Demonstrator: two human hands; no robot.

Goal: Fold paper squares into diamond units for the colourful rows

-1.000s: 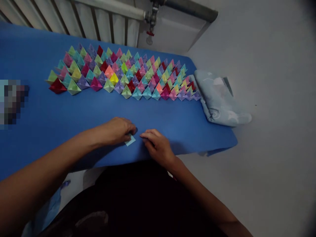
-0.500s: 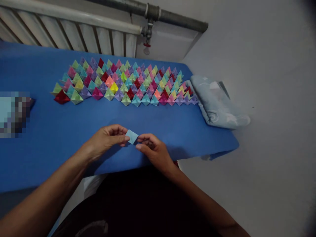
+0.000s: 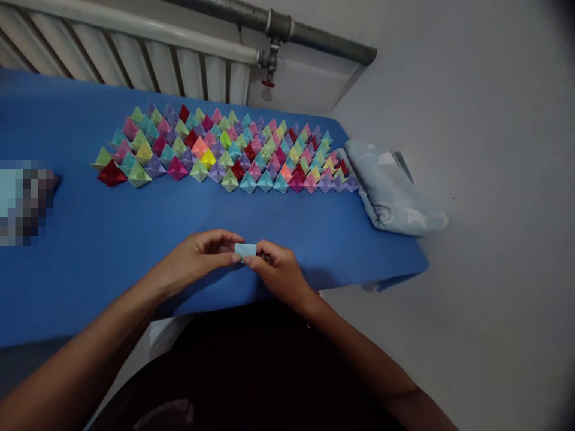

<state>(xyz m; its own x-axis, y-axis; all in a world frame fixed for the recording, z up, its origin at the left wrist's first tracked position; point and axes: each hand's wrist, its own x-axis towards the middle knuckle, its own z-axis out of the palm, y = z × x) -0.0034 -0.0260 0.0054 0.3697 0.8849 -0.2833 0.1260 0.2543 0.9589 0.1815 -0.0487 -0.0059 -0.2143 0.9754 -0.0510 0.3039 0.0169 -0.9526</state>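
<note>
— Left hand (image 3: 204, 254) and right hand (image 3: 283, 272): both closed in a pinch, gripping one small piece of light-blue paper (image 3: 245, 249), one at each end. Thumbs on the wearer's side, other fingers behind it, partly hidden.

— Where's that, relative to the origami boats (image 3: 225, 142)?

— Off their near side, around mid-length, well apart from the front row. Reads as a small rectangle; lower edge partly covered by the thumbs. Layer count: can't tell.

— Hands resting on the table (image 3: 112, 251)?

— Can't tell. Blue-covered top, runs under the boats and out past them on the left and near sides.

— Boats?

— Several rows, close-packed, peaks up. Green, teal, purple, pink, red, yellow, orange. Left end spaced looser, dark-red one at the near-left corner. Overlap hides the exact count.

— Around them?

— Folded grey-blue patterned cloth (image 3: 395, 194) at the boats' right end, looks to be touching. White radiator (image 3: 130, 54) behind the boats, left to middle. Red-handled valve (image 3: 271, 60) behind them, right of the radiator, under a dark pipe (image 3: 327, 43). Pixelated item (image 3: 22, 203) left of the boats, unreadable. Pale wall (image 3: 485, 120) to their right, past the cloth.
</note>
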